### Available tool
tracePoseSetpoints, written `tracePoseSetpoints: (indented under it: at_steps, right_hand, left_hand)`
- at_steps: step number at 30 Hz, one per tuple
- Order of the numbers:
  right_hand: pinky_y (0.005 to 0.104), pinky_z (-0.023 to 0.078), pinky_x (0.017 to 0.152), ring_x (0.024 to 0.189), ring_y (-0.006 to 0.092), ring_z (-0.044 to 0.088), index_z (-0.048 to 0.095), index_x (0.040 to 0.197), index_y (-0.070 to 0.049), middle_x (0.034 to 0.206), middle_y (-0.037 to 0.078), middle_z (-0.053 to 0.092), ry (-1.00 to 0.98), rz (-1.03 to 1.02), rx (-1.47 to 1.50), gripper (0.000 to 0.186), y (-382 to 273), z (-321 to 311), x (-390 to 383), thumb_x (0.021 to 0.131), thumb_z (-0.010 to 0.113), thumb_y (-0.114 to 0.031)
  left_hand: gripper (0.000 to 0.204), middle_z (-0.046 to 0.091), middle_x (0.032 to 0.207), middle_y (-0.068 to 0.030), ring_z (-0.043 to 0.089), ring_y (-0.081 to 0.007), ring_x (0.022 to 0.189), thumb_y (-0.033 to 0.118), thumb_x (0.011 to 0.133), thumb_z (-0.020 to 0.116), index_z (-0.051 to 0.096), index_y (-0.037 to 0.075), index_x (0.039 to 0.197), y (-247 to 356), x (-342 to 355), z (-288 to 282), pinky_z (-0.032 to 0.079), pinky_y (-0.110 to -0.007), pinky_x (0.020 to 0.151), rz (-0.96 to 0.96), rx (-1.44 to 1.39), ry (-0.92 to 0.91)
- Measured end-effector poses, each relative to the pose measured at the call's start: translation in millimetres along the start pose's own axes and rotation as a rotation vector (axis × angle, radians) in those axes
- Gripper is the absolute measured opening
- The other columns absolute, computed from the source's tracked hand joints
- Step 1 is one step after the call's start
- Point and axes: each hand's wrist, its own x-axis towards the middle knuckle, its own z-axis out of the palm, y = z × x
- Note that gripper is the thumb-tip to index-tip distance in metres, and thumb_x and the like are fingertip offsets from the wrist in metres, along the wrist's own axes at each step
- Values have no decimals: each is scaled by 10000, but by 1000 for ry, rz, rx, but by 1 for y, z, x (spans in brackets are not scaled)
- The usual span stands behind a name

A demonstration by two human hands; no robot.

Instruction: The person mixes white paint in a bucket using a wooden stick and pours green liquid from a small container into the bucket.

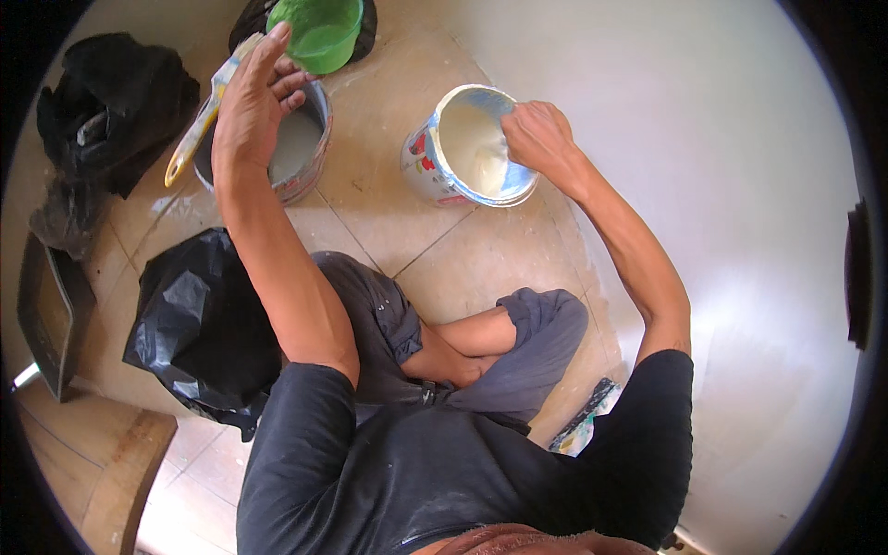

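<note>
My left hand (252,111) is raised over a bucket of greyish liquid (319,153), its fingers apart and partly bent. Beside it, a paintbrush (202,125) with a yellow-tipped handle slants across the bucket's left side; whether it touches the hand I cannot tell. Just beyond my fingertips is a green plastic tub (324,42). My right hand (539,137) is closed at the right rim of a white bucket (427,171) of creamy white paint (474,139). The bucket appears tilted, and the fingertips are hidden at its rim.
Black plastic bags (199,319) and a dark bundle (116,106) lie on the left. A dark tray (55,314) and a wooden board (102,462) are nearer. A pale wall (740,231) borders the tiled floor on the right. A dark-edged tool (587,416) lies by my knee.
</note>
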Motion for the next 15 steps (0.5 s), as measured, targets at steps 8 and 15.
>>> tracePoseSetpoints:
  at_steps: [8,15]
  right_hand:
    - [455,515,582,649,368,644,612,582,-17,636,198,615,11,-100,93,59,-32,-3,17,628,622,-52]
    - [445,516,605,665,360,646,618,605,-16,624,186,603,-61,-116,105,43,-26,-14,-18,634,614,-47]
  left_hand:
    - [520,555,878,-24,600,-128,798,421,845,713,577,32,1164,4,-2,6,450,-253,686,-24,-60,48]
    - [421,633,925,-67,630,-133,813,397,912,634,543,55,1141,3,-4,-3,470,-236,670,-10,-6,16]
